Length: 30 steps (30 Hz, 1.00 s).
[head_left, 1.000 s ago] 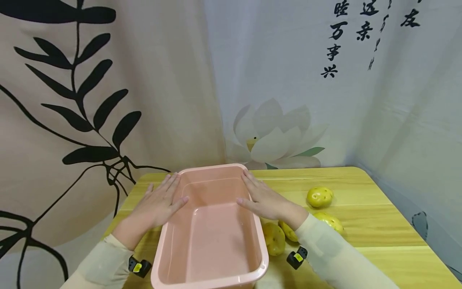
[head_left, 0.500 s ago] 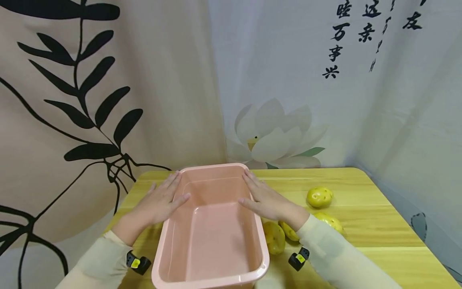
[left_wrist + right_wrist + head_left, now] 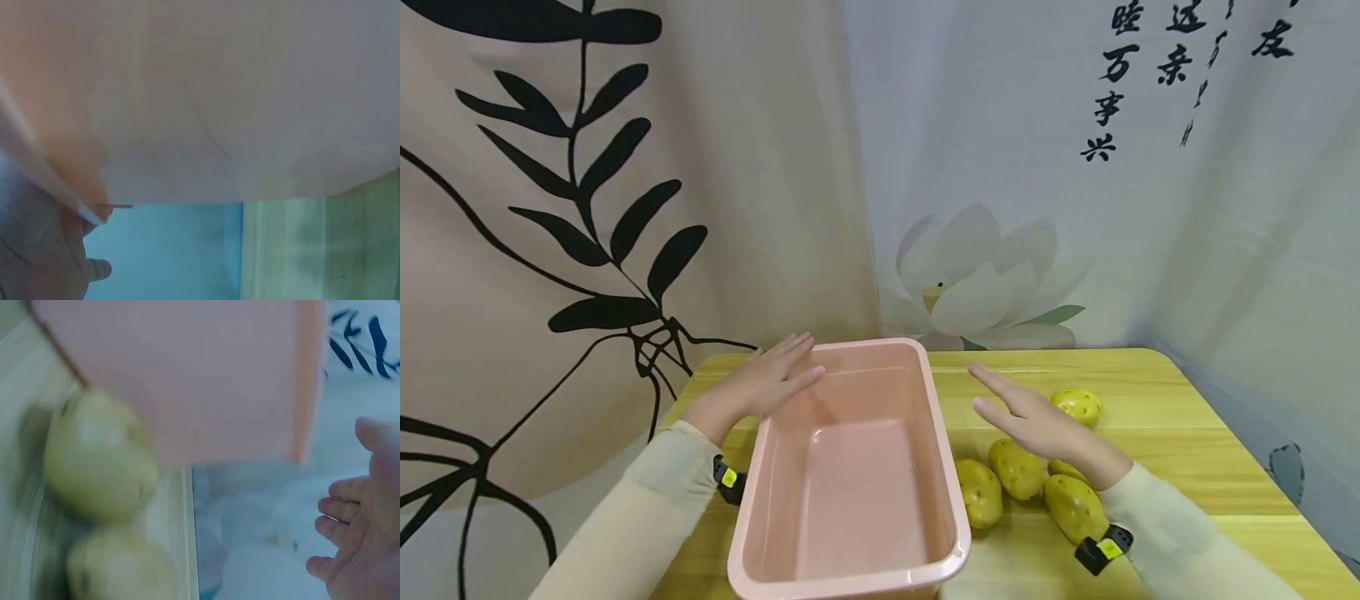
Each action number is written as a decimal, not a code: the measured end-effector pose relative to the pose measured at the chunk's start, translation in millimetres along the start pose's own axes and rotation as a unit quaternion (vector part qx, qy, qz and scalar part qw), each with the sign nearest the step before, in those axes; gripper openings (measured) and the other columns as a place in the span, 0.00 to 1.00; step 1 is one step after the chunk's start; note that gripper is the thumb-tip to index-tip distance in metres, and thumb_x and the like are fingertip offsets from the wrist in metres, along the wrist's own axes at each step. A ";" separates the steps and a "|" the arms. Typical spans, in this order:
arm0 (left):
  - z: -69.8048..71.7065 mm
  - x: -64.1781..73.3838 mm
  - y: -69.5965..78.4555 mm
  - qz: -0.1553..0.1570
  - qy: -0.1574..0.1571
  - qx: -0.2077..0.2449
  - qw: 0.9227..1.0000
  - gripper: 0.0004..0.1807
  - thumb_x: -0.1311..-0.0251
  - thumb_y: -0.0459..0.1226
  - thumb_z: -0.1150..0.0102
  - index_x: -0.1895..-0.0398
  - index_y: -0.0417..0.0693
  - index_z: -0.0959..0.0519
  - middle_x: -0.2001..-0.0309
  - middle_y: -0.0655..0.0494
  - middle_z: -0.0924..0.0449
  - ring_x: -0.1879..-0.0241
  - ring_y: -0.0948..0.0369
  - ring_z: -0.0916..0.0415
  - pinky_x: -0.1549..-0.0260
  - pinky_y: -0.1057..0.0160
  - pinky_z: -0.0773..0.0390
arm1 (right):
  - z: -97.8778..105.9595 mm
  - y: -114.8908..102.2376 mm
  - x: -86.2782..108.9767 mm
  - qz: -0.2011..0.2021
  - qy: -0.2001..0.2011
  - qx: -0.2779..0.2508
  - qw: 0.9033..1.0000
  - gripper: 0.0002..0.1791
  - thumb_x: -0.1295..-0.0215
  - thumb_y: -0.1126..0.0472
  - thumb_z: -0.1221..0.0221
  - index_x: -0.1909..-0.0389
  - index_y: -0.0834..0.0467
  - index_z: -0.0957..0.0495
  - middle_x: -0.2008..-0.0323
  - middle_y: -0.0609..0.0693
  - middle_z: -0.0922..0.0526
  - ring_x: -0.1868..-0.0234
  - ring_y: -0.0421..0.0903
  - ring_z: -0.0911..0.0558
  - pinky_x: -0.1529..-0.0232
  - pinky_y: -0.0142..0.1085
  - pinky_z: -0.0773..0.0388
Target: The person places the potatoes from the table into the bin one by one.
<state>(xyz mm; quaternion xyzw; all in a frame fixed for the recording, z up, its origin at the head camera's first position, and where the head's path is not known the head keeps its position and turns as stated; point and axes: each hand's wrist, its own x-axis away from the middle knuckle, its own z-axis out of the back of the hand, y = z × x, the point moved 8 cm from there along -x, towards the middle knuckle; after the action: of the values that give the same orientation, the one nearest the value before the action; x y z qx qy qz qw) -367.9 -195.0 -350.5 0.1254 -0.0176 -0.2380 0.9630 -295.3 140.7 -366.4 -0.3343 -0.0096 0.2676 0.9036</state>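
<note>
A pink plastic basin (image 3: 865,483) stands on the wooden table with nothing inside. My left hand (image 3: 763,385) rests on its far left corner, fingers straight over the rim; in the left wrist view the hand (image 3: 44,244) shows beside the basin's outer wall (image 3: 219,125). My right hand (image 3: 1037,421) is held apart from the basin, over the right side of the table, fingers straight and holding nothing. Beneath and around it lie several potatoes (image 3: 1017,468). The right wrist view shows a potato (image 3: 100,456) close beside the basin wall (image 3: 206,375).
The yellow wooden table (image 3: 1180,467) ends at a rounded far right corner. A hanging curtain (image 3: 775,167) with plant, flower and character prints stands behind it. Another potato (image 3: 1077,406) lies farther back, behind the right hand.
My right hand has left the basin's right rim and moved right, over the potatoes. The left hand has slid forward and right along the rim to the far left corner.
</note>
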 end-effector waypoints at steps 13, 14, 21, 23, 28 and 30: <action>-5.2 -5.3 -0.3 0.014 0.000 -0.020 1.000 0.47 0.37 0.70 0.73 0.22 0.53 0.56 0.23 0.56 0.62 0.25 0.53 0.67 0.33 0.37 0.62 | 67.1 77.7 73.7 -0.054 0.067 0.008 0.996 0.28 0.24 0.54 0.54 0.28 0.61 0.41 0.32 0.62 0.36 0.34 0.66 0.37 0.44 0.66 0.38; -5.7 -5.0 0.1 0.013 0.000 -0.022 1.000 0.47 0.37 0.71 0.73 0.22 0.53 0.56 0.23 0.55 0.61 0.25 0.52 0.67 0.33 0.37 0.62 | 69.7 82.0 78.3 -0.062 0.071 0.006 0.996 0.28 0.24 0.54 0.54 0.28 0.61 0.41 0.32 0.62 0.36 0.35 0.68 0.37 0.45 0.66 0.38; -7.8 0.9 0.2 0.022 0.000 -0.032 0.999 0.46 0.36 0.69 0.72 0.22 0.54 0.58 0.23 0.55 0.62 0.25 0.53 0.68 0.33 0.37 0.63 | 78.1 112.2 107.0 -0.113 0.080 0.002 0.990 0.29 0.23 0.51 0.56 0.27 0.59 0.43 0.32 0.63 0.36 0.39 0.59 0.29 0.52 0.41 0.23; -7.6 0.6 1.8 0.018 0.003 -0.030 0.999 0.45 0.35 0.68 0.70 0.22 0.54 0.58 0.23 0.55 0.62 0.25 0.52 0.68 0.33 0.36 0.64 | 78.9 120.7 115.4 -0.124 0.079 -0.001 0.989 0.29 0.23 0.51 0.56 0.27 0.59 0.44 0.32 0.64 0.36 0.40 0.42 0.27 0.57 0.30 0.24; -8.1 -1.2 4.9 0.016 0.003 -0.035 0.999 0.46 0.36 0.69 0.70 0.22 0.55 0.58 0.23 0.57 0.63 0.25 0.54 0.69 0.33 0.36 0.65 | 76.0 139.2 128.7 -0.146 0.073 -0.003 0.987 0.30 0.24 0.51 0.55 0.26 0.57 0.45 0.33 0.65 0.36 0.50 0.18 0.35 0.61 0.24 0.26; -8.9 -1.1 4.9 0.018 -0.001 -0.039 0.999 0.46 0.37 0.70 0.72 0.22 0.56 0.58 0.23 0.58 0.64 0.25 0.55 0.69 0.33 0.36 0.65 | 73.0 145.0 130.9 -0.151 0.070 -0.004 0.986 0.30 0.24 0.50 0.55 0.26 0.57 0.45 0.33 0.65 0.35 0.51 0.18 0.34 0.61 0.25 0.26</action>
<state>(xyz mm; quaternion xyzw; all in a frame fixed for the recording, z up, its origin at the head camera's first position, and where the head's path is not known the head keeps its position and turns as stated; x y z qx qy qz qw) -365.8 -188.2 -357.9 0.0871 -0.0118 -0.2210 0.9713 -266.7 340.4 -419.2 -0.3505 0.0020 0.1046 0.9307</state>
